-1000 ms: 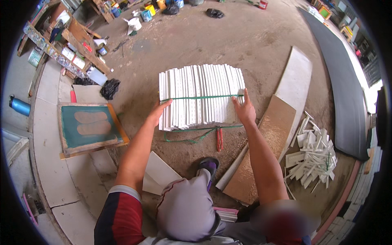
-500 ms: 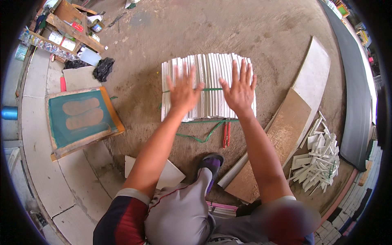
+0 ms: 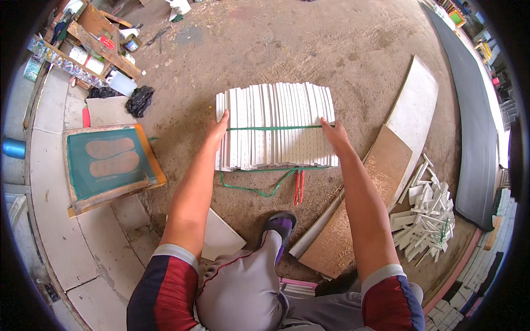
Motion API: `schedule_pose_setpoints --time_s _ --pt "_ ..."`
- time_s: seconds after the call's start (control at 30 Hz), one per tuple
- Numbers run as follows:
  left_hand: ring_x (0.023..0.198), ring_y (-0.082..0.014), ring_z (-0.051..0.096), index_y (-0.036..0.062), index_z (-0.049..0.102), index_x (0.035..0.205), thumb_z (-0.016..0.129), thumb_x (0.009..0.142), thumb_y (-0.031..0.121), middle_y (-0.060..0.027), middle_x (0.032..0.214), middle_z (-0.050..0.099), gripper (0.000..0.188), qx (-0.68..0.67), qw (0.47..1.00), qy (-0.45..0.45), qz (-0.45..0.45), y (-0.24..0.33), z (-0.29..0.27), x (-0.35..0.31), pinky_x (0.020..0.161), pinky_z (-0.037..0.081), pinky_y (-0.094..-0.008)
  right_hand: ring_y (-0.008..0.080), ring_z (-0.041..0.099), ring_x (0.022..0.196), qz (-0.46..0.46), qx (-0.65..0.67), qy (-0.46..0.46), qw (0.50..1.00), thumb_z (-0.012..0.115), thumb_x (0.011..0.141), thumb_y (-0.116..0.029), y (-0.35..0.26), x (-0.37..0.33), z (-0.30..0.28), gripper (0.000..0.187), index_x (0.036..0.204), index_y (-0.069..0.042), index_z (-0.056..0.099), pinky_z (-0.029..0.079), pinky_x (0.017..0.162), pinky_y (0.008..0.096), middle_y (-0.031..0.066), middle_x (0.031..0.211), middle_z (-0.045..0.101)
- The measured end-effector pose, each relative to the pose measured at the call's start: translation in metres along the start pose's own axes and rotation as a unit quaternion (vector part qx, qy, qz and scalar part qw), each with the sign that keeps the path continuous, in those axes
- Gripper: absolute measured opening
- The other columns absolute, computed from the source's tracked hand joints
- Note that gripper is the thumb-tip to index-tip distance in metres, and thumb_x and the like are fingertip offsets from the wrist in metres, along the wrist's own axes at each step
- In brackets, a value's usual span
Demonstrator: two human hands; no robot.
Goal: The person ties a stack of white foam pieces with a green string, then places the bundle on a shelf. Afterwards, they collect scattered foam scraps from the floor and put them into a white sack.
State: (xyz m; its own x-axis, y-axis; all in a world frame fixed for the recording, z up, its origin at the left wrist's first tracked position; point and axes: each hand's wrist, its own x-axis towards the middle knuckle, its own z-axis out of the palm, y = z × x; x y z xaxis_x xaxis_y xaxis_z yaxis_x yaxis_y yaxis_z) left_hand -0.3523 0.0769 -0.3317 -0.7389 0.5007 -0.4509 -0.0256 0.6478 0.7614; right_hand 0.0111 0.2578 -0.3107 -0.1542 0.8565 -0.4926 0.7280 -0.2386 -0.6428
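Bundle of white strips (image 3: pixel 279 149), bound with green strap (image 3: pixel 274 128), sat on the floor (image 3: pixel 248 55) in the head view. Left hand (image 3: pixel 217 130) and right hand (image 3: pixel 337 134) were set against its opposite ends, thumbs showing; other fingers were hidden, so their closure could not be told.

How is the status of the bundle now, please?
Left hand, right hand on opposite sides of bundle. Green strip across it. Red item on near side.
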Motion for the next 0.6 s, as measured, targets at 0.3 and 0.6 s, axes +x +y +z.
schedule_pose_setpoints --time_s 0.3,0.6 --pt "0.152 -0.0318 0.032 0.0026 0.028 0.16 0.037 0.103 0.068 -0.0227 0.164 0.032 0.087 -0.218 0.957 0.057 0.182 0.053 -0.034 -0.06 0.123 0.027 -0.0442 0.0378 0.056 0.132 -0.208 0.239 0.022 0.948 0.063 0.1 -0.038 -0.03 -0.027 -0.028 0.076 0.155 0.004 0.033 0.046 0.108 0.047 0.0279 0.145 0.053" --pt "0.16 -0.0263 0.004 0.0025 0.002 0.165 0.019 0.099 0.079 -0.0129 0.174 0.001 0.102 -0.365 0.917 0.043 0.157 -0.038 0.02 -0.078 0.129 0.003 -0.0399 0.0399 0.043 0.144 -0.242 0.199 0.016 0.949 0.064 0.098 -0.008 0.074 -0.022 0.009 0.084 0.16 -0.001 0.007 0.039 0.116 0.0457 0.0284 0.157 0.037"
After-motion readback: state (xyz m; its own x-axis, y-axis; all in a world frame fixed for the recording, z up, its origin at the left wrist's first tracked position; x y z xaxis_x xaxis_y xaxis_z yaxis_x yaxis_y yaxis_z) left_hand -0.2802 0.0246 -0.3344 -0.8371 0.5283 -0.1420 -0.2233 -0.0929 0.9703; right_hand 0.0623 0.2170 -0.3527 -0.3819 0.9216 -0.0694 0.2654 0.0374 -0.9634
